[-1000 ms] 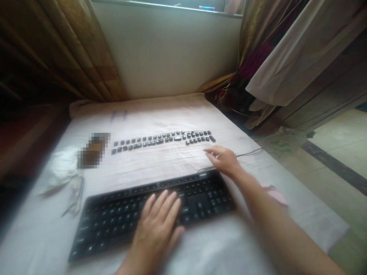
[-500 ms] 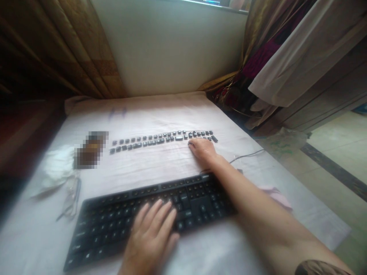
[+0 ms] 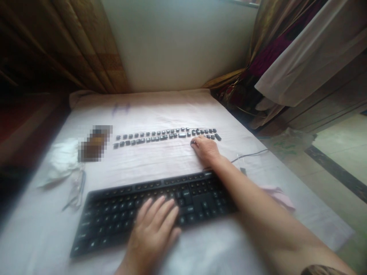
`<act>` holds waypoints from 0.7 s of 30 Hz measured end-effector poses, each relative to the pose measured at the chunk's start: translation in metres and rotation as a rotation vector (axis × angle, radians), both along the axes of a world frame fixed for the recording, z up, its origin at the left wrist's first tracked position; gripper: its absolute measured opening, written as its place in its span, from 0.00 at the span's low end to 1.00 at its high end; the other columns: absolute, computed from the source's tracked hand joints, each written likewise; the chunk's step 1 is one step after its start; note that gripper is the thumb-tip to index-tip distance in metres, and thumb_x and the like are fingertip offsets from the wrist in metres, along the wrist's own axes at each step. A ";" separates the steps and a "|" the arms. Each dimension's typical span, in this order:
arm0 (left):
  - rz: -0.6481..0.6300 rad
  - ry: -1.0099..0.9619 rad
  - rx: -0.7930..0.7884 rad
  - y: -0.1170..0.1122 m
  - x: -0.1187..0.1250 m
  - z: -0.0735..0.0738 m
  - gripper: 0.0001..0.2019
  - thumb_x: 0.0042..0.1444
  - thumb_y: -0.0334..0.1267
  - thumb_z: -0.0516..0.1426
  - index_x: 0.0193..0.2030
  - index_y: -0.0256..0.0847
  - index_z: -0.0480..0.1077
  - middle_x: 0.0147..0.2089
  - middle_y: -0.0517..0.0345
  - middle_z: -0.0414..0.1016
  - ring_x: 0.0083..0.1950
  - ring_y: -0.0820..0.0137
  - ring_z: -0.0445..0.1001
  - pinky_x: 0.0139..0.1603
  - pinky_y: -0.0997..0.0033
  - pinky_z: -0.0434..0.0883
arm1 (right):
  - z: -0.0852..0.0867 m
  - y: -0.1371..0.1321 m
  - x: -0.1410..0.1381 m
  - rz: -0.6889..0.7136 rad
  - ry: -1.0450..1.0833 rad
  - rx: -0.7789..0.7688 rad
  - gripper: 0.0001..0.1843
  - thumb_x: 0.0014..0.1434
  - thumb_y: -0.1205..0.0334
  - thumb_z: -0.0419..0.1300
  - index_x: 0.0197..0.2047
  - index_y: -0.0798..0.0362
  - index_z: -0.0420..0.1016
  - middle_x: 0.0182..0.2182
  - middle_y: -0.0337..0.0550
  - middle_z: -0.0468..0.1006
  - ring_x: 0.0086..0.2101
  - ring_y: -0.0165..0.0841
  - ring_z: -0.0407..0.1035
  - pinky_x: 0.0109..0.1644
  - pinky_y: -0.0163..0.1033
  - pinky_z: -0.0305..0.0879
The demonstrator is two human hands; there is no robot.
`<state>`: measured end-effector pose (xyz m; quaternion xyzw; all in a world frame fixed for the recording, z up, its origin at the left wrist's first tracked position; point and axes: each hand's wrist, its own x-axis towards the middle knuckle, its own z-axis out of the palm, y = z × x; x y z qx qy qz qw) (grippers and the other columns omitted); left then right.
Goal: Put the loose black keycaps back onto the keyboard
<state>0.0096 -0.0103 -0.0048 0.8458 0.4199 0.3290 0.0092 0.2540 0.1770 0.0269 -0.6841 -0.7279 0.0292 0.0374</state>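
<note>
A black keyboard [image 3: 106, 217] lies on the pale cloth, with bare patches where keycaps are off. My left hand [image 3: 156, 225] rests over its middle, fingers stretched out and holding nothing. Beyond the keyboard, loose black keycaps [image 3: 163, 137] stand in two long rows. At the right part of the nearer row is my right hand [image 3: 205, 149], its thumb and fingers pinched on a small dark keycap [image 3: 192, 143]. Whether that keycap touches the cloth I cannot tell. My right forearm passes over the keyboard's right end and hides part of it.
A black cable [image 3: 252, 153] runs off to the right edge of the cloth-covered surface [image 3: 160, 103]. A pink cloth [image 3: 278, 198] lies near the right forearm. On the left are a white crumpled cloth [image 3: 61, 160], glasses-like thin items [image 3: 77, 191] and a blurred-out patch.
The whole view has shifted a little, so the scene sits slightly further right. Both hands stay about where they were, the right still pinching by the rows, the left on the keyboard.
</note>
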 end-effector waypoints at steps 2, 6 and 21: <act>-0.007 -0.031 -0.004 0.000 0.000 -0.001 0.12 0.64 0.42 0.57 0.52 0.44 0.75 0.53 0.57 0.79 0.59 0.64 0.72 0.71 0.58 0.54 | 0.001 0.000 0.000 0.001 0.024 0.011 0.13 0.66 0.61 0.53 0.48 0.53 0.77 0.48 0.51 0.78 0.44 0.40 0.72 0.45 0.39 0.65; -0.005 -0.047 0.004 0.000 0.000 -0.002 0.12 0.65 0.43 0.57 0.52 0.43 0.75 0.53 0.57 0.79 0.59 0.64 0.72 0.71 0.58 0.54 | 0.009 -0.015 0.006 0.009 0.091 0.054 0.11 0.66 0.63 0.54 0.48 0.53 0.75 0.47 0.50 0.78 0.43 0.38 0.73 0.46 0.39 0.66; -0.058 0.083 0.049 0.007 -0.004 0.004 0.13 0.66 0.40 0.55 0.53 0.41 0.74 0.54 0.55 0.78 0.58 0.61 0.73 0.69 0.56 0.56 | 0.004 -0.132 0.007 0.395 0.453 -0.041 0.06 0.60 0.68 0.61 0.42 0.51 0.75 0.40 0.44 0.80 0.39 0.35 0.75 0.44 0.39 0.72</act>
